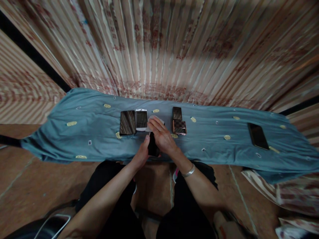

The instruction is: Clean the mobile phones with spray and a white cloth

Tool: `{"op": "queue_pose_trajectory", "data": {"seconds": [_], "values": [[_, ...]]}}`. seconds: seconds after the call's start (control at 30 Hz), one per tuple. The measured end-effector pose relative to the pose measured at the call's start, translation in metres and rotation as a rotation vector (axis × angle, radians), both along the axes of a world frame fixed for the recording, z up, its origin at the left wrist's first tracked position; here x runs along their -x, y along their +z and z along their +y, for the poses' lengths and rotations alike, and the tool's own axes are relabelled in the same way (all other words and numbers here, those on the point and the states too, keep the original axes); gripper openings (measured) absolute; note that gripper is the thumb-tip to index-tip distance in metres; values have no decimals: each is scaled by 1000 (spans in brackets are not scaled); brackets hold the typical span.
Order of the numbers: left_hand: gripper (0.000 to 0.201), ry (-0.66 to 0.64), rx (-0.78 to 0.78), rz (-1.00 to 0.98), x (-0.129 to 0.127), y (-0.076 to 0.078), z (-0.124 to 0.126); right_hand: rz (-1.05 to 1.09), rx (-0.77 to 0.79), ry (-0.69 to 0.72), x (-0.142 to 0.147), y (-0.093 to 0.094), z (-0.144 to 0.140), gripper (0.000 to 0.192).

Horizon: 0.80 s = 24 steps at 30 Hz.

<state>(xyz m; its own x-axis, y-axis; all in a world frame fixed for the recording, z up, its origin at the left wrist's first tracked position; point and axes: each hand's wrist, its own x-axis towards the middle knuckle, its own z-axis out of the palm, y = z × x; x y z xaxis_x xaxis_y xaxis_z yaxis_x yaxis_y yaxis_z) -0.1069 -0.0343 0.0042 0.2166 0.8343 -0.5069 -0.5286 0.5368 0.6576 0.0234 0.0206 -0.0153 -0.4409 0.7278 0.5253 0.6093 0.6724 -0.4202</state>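
My left hand (142, 153) grips a dark phone (152, 147) from below, at the near edge of a blue cloth (211, 146). My right hand (161, 134) lies over the phone's top with a small pale cloth (152, 120) bunched under its fingers. A silver bracelet (188, 172) circles my right wrist. Just beyond the hands lie a dark phone (128, 122) and a white-framed phone (141, 119), side by side.
Two more phones (178, 121) lie right of my hands, one gold-edged. Another dark phone (258, 136) rests far right on the cloth. A striped patterned curtain (159, 49) hangs behind. My knees in black trousers are below, over a brown floor.
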Motion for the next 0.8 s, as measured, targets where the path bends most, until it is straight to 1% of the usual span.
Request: {"op": "queue_pose_trajectory", "data": {"seconds": [0.1, 0.2, 0.43, 0.57, 0.7, 0.8], "values": [[53, -72, -26, -2, 1, -7, -2, 31, 13, -58, -6, 0, 9, 56], [51, -94, -48, -6, 2, -8, -3, 55, 43, -83, -8, -1, 12, 61], [50, -56, -7, 52, 2, 7, -2, 69, 69, -118, -11, -5, 9, 66], [51, -2, -19, 7, 4, 7, 0, 72, 89, -147, -15, -8, 9, 65], [55, 5, -7, -61, 6, 5, 2, 100, 100, -159, -16, -11, 11, 66], [57, 8, 5, -53, 5, 8, 3, 116, 93, -161, -14, -14, 11, 70]]}}
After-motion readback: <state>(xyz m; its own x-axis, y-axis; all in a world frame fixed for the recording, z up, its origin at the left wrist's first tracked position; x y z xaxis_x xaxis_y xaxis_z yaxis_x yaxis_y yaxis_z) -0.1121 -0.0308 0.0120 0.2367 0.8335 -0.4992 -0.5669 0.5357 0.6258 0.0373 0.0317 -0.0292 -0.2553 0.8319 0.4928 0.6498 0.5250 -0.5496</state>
